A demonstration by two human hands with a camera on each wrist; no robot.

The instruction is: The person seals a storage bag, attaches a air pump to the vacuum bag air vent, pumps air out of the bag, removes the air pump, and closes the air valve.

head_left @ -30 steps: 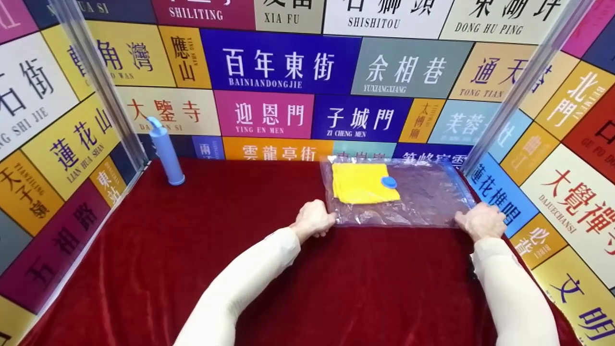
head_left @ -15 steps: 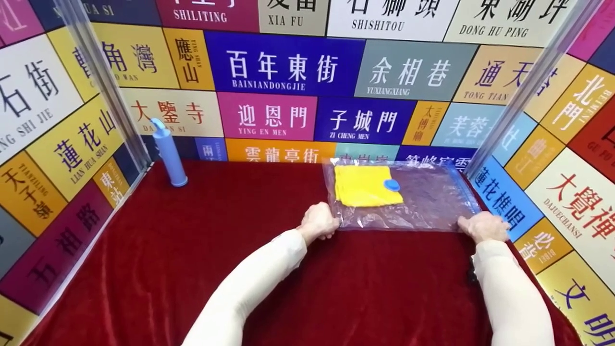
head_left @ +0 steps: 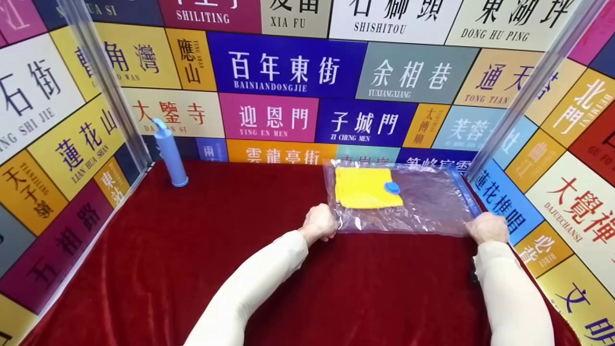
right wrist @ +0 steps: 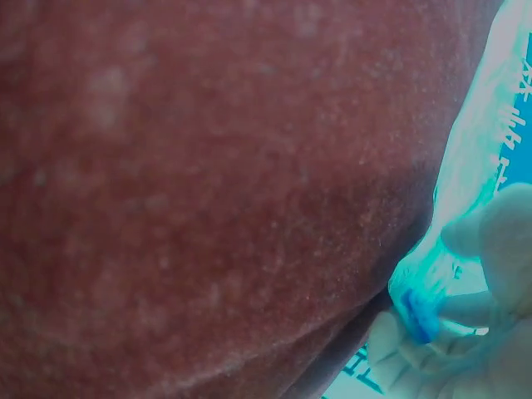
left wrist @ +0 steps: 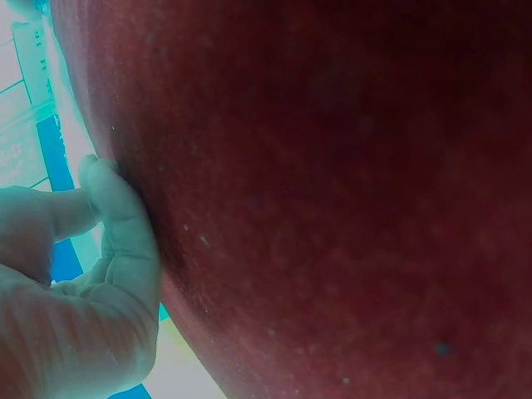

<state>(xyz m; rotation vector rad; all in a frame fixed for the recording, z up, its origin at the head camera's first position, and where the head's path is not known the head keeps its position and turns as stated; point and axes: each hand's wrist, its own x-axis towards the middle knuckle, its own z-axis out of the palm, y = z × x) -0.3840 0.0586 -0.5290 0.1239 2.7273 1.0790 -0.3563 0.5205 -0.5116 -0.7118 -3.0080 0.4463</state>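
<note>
A clear plastic vacuum bag (head_left: 427,206) lies flat at the back right of the table in the head view. Inside its left half is a folded yellow cloth (head_left: 362,187), beside a round blue valve (head_left: 392,188). A blue zip strip (head_left: 465,192) runs along the bag's right end. My left hand (head_left: 319,222) pinches the near left corner; thumb and forefinger meet in the left wrist view. At the near right corner, my right hand (head_left: 489,228) grips the bag, its blue strip end (right wrist: 420,316) showing between the fingers in the right wrist view.
A light blue hand pump (head_left: 170,154) stands upright at the back left. Dark red velvet (head_left: 192,250) covers the table. Panels printed with place names (head_left: 288,67) wall it in at the back and both sides, with clear corner posts (head_left: 103,86).
My right hand has shifted slightly right along the bag's near edge, to the corner by the blue strip. The left hand keeps its hold. The head view has tilted slightly.
</note>
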